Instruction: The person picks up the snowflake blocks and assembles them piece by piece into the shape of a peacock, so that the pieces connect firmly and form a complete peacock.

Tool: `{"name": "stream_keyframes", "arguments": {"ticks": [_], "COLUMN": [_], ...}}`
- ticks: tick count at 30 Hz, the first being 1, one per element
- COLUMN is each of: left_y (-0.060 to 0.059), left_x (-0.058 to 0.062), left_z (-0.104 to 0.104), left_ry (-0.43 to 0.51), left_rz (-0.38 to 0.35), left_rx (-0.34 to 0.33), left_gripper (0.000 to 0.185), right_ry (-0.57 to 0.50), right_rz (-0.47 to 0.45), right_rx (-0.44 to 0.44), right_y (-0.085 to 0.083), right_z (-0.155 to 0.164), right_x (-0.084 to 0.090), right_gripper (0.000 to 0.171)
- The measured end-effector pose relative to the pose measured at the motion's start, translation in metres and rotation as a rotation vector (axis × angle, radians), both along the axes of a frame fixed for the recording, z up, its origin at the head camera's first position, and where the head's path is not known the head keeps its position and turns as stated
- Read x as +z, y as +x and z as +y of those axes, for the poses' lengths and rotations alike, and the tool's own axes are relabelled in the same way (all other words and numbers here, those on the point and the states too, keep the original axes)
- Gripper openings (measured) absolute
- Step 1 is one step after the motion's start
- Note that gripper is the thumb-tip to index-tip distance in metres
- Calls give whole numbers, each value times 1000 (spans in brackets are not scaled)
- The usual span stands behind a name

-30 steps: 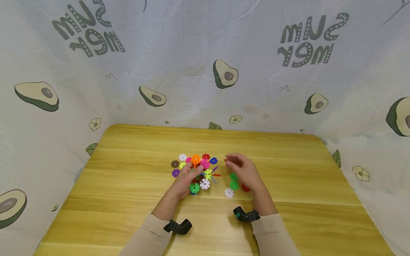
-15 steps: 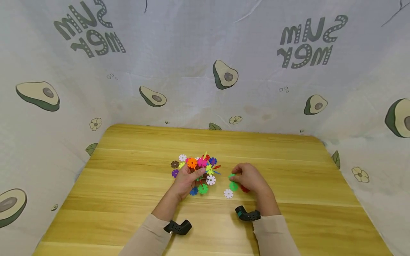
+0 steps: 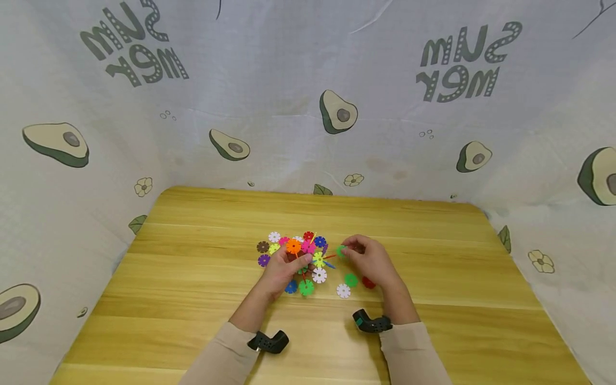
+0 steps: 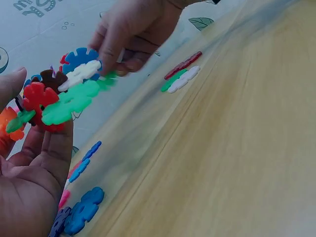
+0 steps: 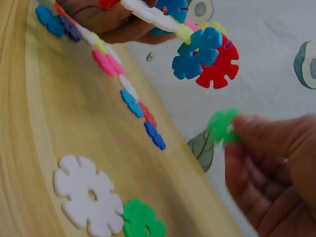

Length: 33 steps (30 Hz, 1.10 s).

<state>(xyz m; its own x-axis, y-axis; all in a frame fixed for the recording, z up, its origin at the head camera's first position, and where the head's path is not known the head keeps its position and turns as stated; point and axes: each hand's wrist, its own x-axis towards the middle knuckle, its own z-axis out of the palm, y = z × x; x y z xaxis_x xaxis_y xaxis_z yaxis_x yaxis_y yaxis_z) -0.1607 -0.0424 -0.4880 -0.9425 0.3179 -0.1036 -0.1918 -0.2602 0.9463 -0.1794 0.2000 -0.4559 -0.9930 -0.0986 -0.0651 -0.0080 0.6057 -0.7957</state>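
Note:
My left hand holds a cluster of slotted plastic discs joined edge to edge, with orange, pink, yellow, white and green discs facing outward. Brown, red and blue discs of the cluster also show in the left wrist view. To its right, my right hand pinches a single green slotted disc between thumb and fingers. That disc is off the table, a short gap from the cluster's blue disc and red disc in the right wrist view.
Below my right hand lie a loose green disc, a white disc and a red disc. More loose discs, including a brown one and a purple one, lie around and behind my left hand. A printed curtain hangs behind the wooden table.
My right hand came down to the loose discs on the right, picked up a green one and lifted it toward the cluster. My left hand has turned the cluster slightly.

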Motion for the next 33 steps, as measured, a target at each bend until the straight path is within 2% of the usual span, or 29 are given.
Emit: {"name": "stream_keyframes", "arguments": {"ticks": [3, 7, 11, 22, 29, 33], "left_y": [1, 1, 0, 1, 1, 0], "left_x": [0, 0, 0, 0, 0, 1], "left_z": [0, 0, -1, -3, -4, -5], "left_ry": [-18, -20, -12, 70, 57, 30], "left_rz": [-3, 2, -2, -39, -47, -22], "left_rx": [-30, -78, -97, -128, -145, -170], "left_gripper": [28, 38, 42, 39, 36, 29], "right_ry": [-168, -253, -260, -266, -307, -301], "right_rz": [78, 157, 170, 156, 142, 157], "right_rx": [-3, 95, 149, 158, 173, 194], "right_y": [2, 5, 5, 8, 8, 9], "right_z": [-4, -10, -14, -17, -19, -20], "right_x": [3, 4, 3, 3, 0, 0], "right_gripper": [15, 14, 11, 9, 13, 13]}}
